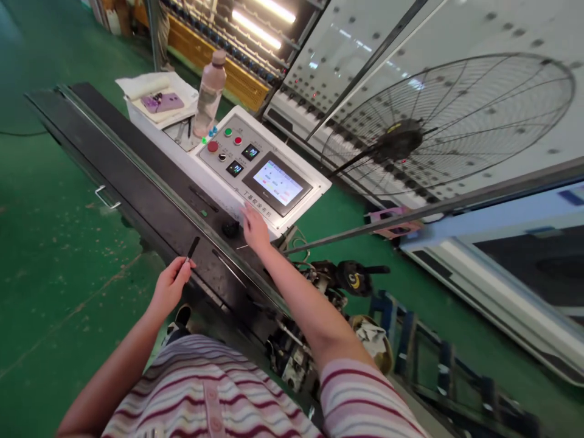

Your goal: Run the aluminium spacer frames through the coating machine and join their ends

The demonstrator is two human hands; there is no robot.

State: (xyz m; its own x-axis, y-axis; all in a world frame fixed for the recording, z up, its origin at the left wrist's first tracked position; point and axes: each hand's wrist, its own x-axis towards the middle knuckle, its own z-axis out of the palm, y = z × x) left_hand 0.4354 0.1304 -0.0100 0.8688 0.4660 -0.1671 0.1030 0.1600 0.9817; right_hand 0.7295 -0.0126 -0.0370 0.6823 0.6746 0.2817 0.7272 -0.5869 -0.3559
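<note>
My left hand (172, 283) is closed around a slim black tool (193, 248), held by its lower end over the near edge of the long dark machine bed (150, 210). Its exact kind cannot be made out. My right hand (256, 229) reaches across the bed to the lower front edge of the white control panel (219, 176), its fingers stretched forward and slightly blurred. Whether the fingertips touch the panel is unclear. Beside that hand are a small black knob-like part (230, 229) and a thin pale stick (243, 247). The panel's touchscreen (278, 182) is lit.
A clear bottle (210, 94) stands behind the panel's buttons, near a white box (137, 112) bearing a purple phone (162, 102). At right are a large fan (401, 140) and a blue ladder-like frame (444, 365). A metal handle (107, 198) sticks out on the bed's left side.
</note>
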